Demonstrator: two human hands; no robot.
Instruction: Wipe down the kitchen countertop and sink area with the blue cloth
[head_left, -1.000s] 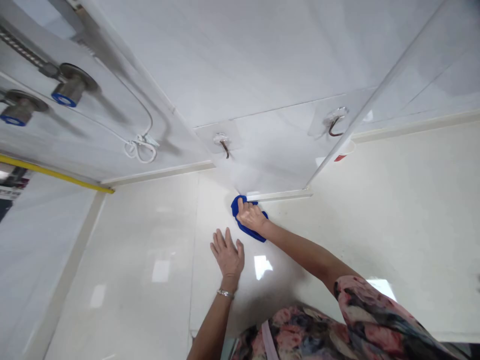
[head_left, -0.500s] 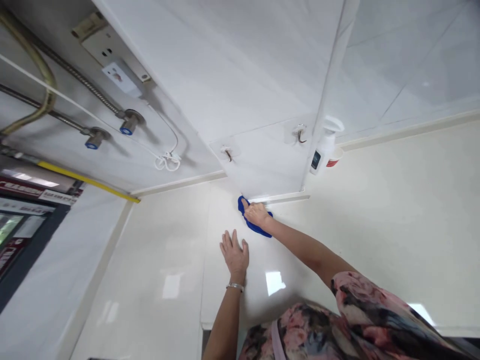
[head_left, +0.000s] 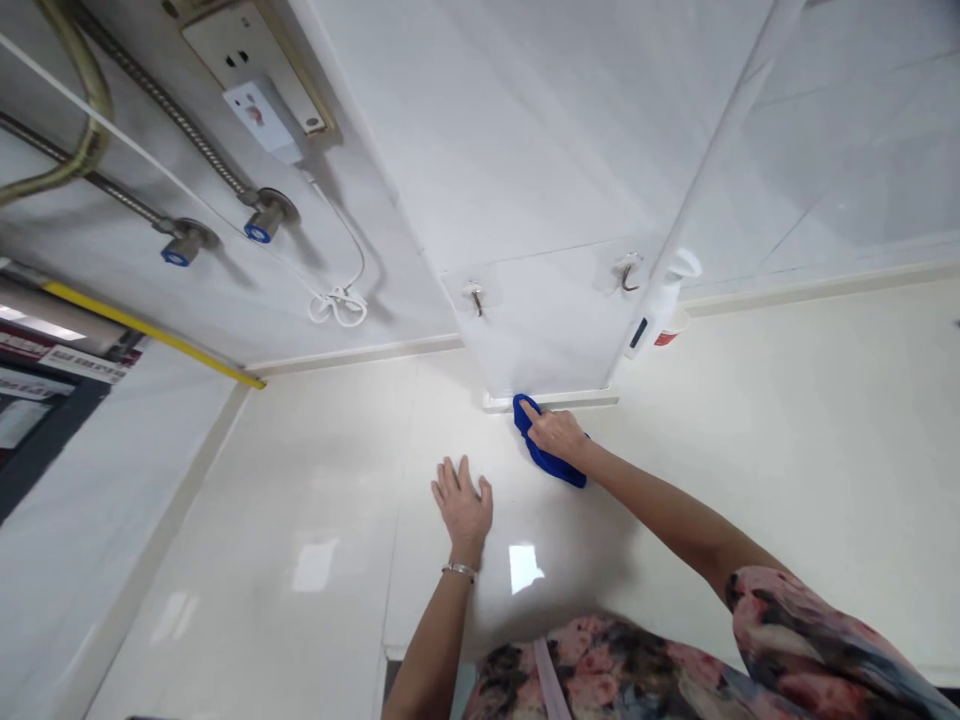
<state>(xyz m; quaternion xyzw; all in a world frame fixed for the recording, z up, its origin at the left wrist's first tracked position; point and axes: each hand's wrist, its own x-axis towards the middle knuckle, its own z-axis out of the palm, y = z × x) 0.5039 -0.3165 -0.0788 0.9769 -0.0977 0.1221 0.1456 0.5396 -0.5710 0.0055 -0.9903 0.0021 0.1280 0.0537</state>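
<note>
A blue cloth [head_left: 551,465] lies bunched under my right hand [head_left: 559,435], whose fingers hold it. My index finger presses the cloth's far end against the low ledge strip [head_left: 577,402] at the foot of the white wall column [head_left: 547,340]. My left hand [head_left: 463,505] rests flat on the pale countertop [head_left: 337,470] to the left of the cloth, fingers spread, with nothing in it. A metal bracelet [head_left: 459,571] circles the left wrist.
A white spray bottle [head_left: 660,305] stands behind the column's right edge, beside a tub with a red label [head_left: 670,333]. Two hooks [head_left: 476,300] are stuck on the column. Valves [head_left: 262,222], a socket [head_left: 255,65] and a yellow pipe [head_left: 150,330] line the left wall.
My right hand has moved the blue cloth rightward along the ledge strip, from its left end toward the middle. My left hand stays flat on the countertop. The view has shifted slightly.
</note>
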